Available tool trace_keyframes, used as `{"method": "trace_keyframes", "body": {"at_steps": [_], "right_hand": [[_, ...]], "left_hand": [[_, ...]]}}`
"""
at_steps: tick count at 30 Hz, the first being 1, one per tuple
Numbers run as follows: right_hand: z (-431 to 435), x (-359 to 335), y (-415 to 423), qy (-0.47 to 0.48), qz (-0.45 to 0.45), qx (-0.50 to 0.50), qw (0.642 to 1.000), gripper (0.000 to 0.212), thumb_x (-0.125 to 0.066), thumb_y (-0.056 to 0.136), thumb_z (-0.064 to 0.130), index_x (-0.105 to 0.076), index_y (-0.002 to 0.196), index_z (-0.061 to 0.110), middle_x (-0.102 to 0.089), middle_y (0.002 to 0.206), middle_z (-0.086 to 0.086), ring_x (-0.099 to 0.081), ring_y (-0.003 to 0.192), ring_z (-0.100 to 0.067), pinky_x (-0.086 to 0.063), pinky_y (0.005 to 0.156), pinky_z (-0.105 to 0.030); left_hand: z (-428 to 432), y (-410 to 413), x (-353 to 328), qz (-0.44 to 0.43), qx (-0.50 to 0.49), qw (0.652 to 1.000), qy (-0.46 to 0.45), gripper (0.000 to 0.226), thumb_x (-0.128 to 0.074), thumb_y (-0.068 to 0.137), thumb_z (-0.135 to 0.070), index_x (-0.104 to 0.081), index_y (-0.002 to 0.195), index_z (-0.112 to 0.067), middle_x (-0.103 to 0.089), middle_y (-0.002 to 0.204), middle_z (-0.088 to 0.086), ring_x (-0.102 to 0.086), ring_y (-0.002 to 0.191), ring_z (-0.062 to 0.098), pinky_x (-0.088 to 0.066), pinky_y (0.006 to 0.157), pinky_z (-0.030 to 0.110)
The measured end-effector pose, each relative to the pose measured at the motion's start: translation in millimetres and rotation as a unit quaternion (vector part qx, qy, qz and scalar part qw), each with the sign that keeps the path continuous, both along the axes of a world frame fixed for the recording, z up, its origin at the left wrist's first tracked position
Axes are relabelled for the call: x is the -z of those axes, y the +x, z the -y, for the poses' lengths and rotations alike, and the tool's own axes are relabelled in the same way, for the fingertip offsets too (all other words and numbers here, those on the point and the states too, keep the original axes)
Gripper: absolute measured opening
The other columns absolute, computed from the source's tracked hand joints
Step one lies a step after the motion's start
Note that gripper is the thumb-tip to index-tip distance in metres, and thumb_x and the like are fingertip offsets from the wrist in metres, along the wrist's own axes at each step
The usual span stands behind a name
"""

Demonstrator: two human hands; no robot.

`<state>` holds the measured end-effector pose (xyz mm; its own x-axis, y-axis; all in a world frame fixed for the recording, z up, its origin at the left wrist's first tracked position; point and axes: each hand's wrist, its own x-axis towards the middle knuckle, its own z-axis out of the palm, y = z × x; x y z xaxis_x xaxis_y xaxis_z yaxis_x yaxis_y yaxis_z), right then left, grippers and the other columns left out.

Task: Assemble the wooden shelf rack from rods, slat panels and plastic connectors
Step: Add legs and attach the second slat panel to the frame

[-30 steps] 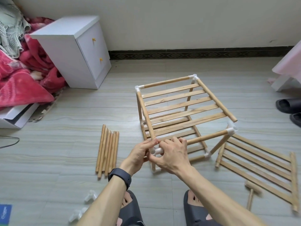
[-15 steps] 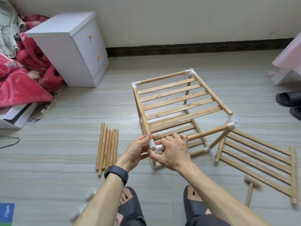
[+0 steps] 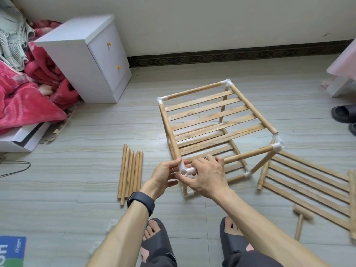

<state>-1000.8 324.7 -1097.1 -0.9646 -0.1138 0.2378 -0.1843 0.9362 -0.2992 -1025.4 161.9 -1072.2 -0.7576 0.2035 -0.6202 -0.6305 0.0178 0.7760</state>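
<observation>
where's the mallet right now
Head view, lower right: the mallet lies on the floor beside the near edge of the loose slat panel, right of the person's right foot.

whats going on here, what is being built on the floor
A person is assembling a wooden rack on the floor. At its near corner the left hand pinches the white plastic connector, while the right hand grips the front rod beside it. Two slat tiers are already in the frame. A spare slat panel lies to the right, loose rods to the left, and a wooden mallet near the right foot.
</observation>
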Motion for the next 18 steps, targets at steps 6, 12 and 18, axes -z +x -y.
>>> {"method": "trace_keyframes", "body": {"at_steps": [6, 12, 18], "right_hand": [[-10, -11, -4, -0.036, 0.068, -0.053, 0.996, 0.071, -0.053, 0.077, 0.076, -0.051, 0.129, 0.028, -0.051, 0.129, 0.005, -0.05, 0.115, -0.019, -0.032, 0.097, -0.039], [-11, -28, -40, 0.141, 0.141, -0.105, 0.974, 0.107, -0.07, 0.074, 0.046, -0.007, 0.158, 0.024, -0.008, 0.165, -0.002, -0.007, 0.152, -0.028, -0.016, 0.117, -0.052], [1, -28, -55, 0.152, 0.091, -0.14, 0.974, 0.096, -0.024, 0.06, 0.066, -0.044, 0.141, 0.017, -0.054, 0.135, -0.005, -0.047, 0.125, -0.029, -0.03, 0.108, -0.044]], "left_hand": [[-1, -10, 0, -0.099, -0.018, 0.99, -0.094, 0.033, -0.054, 0.1, -0.046, -0.06, 0.124, -0.025, -0.069, 0.112, -0.002, -0.068, 0.082, 0.013, -0.05, 0.082, 0.036], [-15, -30, 0, -0.124, -0.082, 0.983, -0.103, 0.028, -0.055, 0.103, -0.035, -0.063, 0.122, -0.016, -0.068, 0.122, 0.005, -0.061, 0.115, 0.021, -0.048, 0.09, 0.038], [-7, -30, 6, -0.089, -0.122, 0.987, -0.055, 0.013, -0.066, 0.096, -0.033, -0.07, 0.103, -0.023, -0.073, 0.102, -0.009, -0.064, 0.106, 0.015, -0.043, 0.096, 0.045]]}}
